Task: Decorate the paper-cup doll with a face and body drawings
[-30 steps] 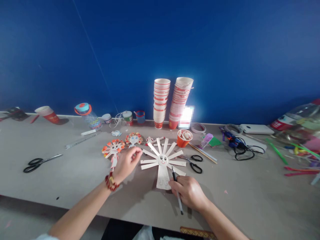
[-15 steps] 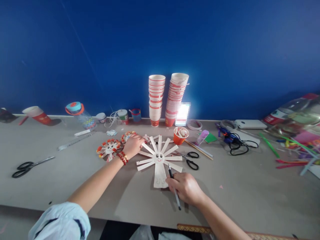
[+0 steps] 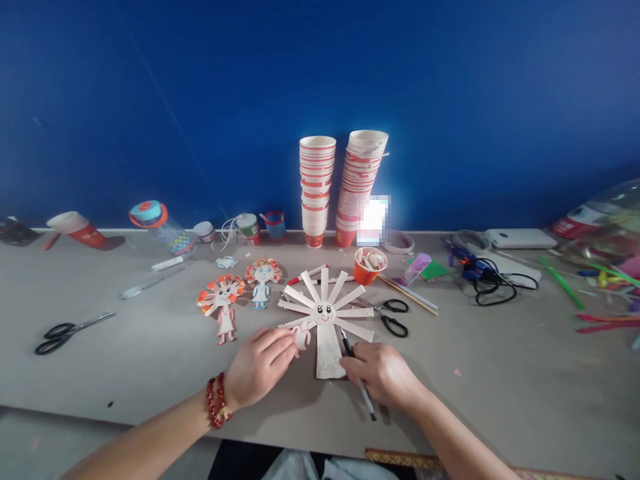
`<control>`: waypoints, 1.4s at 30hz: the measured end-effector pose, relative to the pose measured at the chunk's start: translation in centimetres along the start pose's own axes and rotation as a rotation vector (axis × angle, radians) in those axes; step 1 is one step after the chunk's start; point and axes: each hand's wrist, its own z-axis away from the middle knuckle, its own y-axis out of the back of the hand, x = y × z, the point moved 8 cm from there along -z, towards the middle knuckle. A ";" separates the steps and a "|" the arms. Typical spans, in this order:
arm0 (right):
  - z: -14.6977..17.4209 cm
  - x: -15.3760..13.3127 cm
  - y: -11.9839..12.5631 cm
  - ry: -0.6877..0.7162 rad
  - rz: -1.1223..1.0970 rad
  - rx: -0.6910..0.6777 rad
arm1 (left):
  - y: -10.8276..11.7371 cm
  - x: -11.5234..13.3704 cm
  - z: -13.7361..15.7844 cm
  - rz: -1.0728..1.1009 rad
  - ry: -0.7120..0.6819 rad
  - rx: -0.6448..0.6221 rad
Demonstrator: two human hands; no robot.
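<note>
Fingers of the left hand (image 3: pixel 267 363) pinch a paper cutout (image 3: pixel 302 337) beside a paper doll (image 3: pixel 327 343) on the table (image 3: pixel 170 367); the right hand (image 3: pixel 383 373) grips a pen (image 3: pixel 368 403). The doll's face is drawn, its sketched lower body uncut, its strips uncoloured.

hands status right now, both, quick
Left hand: closed, holding a small red-outlined paper cutout by its edge.
Right hand: closed around a pen, beside the large white paper figure.
</note>
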 end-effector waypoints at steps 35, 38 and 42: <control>-1.5 4.9 -1.2 -0.693 -0.858 0.308 | -5.1 5.3 -1.6 -0.056 -0.159 -0.316; -2.1 4.9 -1.3 -0.658 -0.720 0.327 | -5.2 5.5 -1.5 -0.071 -0.147 -0.319; -2.2 4.9 -1.4 -0.621 -0.584 0.325 | -5.3 5.8 -1.3 -0.082 -0.148 -0.323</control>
